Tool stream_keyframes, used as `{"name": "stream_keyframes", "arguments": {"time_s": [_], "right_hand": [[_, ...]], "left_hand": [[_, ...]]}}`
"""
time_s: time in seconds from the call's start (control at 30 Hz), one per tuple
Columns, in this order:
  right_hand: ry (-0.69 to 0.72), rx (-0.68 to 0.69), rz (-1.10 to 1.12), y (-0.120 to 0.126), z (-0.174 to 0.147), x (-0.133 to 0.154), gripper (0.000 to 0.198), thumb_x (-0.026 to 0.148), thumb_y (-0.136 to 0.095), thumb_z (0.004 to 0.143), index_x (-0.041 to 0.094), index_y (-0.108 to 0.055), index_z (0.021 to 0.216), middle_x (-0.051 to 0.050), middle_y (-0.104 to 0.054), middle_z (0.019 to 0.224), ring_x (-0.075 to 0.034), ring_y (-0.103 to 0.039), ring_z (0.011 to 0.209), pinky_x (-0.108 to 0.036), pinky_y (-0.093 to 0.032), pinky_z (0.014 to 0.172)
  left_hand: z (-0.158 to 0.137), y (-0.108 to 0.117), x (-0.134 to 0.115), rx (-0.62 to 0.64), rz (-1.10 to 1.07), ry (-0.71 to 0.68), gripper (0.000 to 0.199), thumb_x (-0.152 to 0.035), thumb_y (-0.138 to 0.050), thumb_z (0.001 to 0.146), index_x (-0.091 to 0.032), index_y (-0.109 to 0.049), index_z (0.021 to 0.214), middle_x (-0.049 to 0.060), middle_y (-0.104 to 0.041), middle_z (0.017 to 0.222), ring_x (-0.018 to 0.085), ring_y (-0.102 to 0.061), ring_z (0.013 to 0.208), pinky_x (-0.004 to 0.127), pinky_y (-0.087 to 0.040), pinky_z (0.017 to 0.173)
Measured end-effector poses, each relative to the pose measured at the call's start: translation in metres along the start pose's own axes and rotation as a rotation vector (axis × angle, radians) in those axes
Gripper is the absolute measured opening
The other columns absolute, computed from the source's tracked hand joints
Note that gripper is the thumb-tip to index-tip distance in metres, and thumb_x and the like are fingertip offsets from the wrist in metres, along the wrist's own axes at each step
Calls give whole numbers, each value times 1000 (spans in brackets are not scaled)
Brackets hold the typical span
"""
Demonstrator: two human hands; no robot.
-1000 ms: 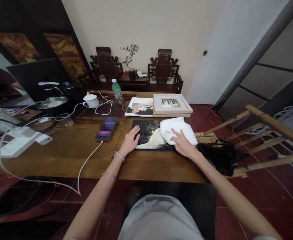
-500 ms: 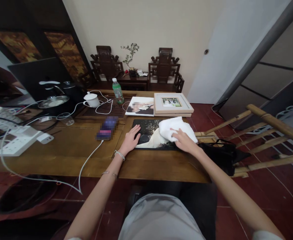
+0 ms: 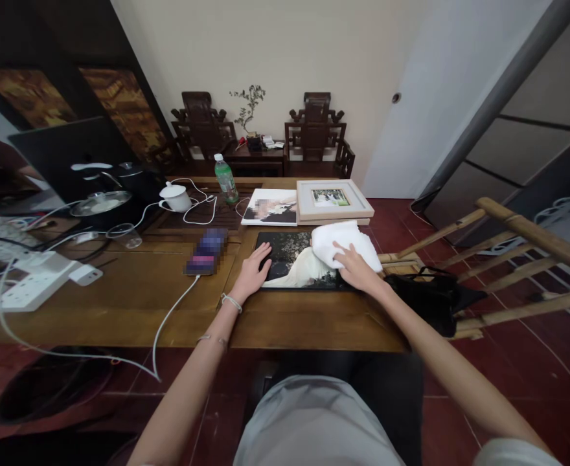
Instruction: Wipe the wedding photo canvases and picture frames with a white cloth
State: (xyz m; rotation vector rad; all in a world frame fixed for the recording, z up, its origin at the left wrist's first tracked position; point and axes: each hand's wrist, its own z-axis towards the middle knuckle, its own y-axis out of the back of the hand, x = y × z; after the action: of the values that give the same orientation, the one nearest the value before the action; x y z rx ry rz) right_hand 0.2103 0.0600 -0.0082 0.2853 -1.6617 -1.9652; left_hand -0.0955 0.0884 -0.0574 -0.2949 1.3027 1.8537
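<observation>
A dark photo panel [image 3: 287, 262] showing a flowing white dress lies flat near the table's front edge. My left hand [image 3: 253, 268] rests on its left edge, fingers stretched out and holding nothing. On the panel's right part, my right hand [image 3: 355, 265] presses a bunched white towel [image 3: 346, 243], with the fingers on top of the cloth. The towel hides the panel's upper right corner and part of the picture.
Behind the panel lie a white photo print [image 3: 270, 207] and stacked pale frames [image 3: 363, 206]. A green bottle [image 3: 227, 181], lidded white cup [image 3: 175, 198], charging phone [image 3: 206, 252], clear plastic cup [image 3: 125, 237] and power strip [image 3: 27, 288] are leftward. A bamboo chair [image 3: 523, 236] stands right.
My right hand and the towel have shifted slightly toward the panel's far edge, uncovering more of the dress. My left hand stays on the panel's left edge. The view has shifted slightly.
</observation>
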Motion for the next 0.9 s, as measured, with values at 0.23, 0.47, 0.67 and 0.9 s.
{"name": "stream_keyframes", "arguments": {"time_s": [0.23, 0.47, 0.67, 0.9], "right_hand": [[114, 111, 128, 15, -82, 51, 38, -5, -36, 58, 17, -57, 82, -14, -42, 143, -25, -17, 141, -60, -13, 111], [104, 140, 96, 22, -38, 25, 41, -1, -37, 64, 15, -60, 94, -17, -58, 126, -26, -38, 132, -53, -22, 109], [-1, 64, -14, 22, 37, -19, 36, 4, -38, 65, 16, -63, 88, -11, -70, 93, -25, -62, 93, -31, -42, 81], [-36, 29, -50, 14, 47, -22, 41, 3, -38, 66, 13, -63, 96, -14, -68, 106, -27, -60, 101, -35, -40, 88]], "left_hand": [[0, -1, 0, 1, 11, 14, 40, -29, -42, 90, -13, -56, 124, 13, -48, 138, 23, -39, 132, 45, -31, 110], [0, -2, 3, -4, 1, 19, 38, -29, -44, 89, -19, -55, 124, 9, -49, 138, 22, -40, 132, 46, -30, 110], [0, 2, 1, 12, -5, 9, 38, -30, -43, 89, -19, -56, 124, 9, -50, 137, 22, -40, 132, 46, -30, 111], [0, 2, 0, 12, 1, 7, 39, -30, -43, 90, -17, -56, 123, 10, -50, 137, 22, -40, 132, 44, -29, 112]]}}
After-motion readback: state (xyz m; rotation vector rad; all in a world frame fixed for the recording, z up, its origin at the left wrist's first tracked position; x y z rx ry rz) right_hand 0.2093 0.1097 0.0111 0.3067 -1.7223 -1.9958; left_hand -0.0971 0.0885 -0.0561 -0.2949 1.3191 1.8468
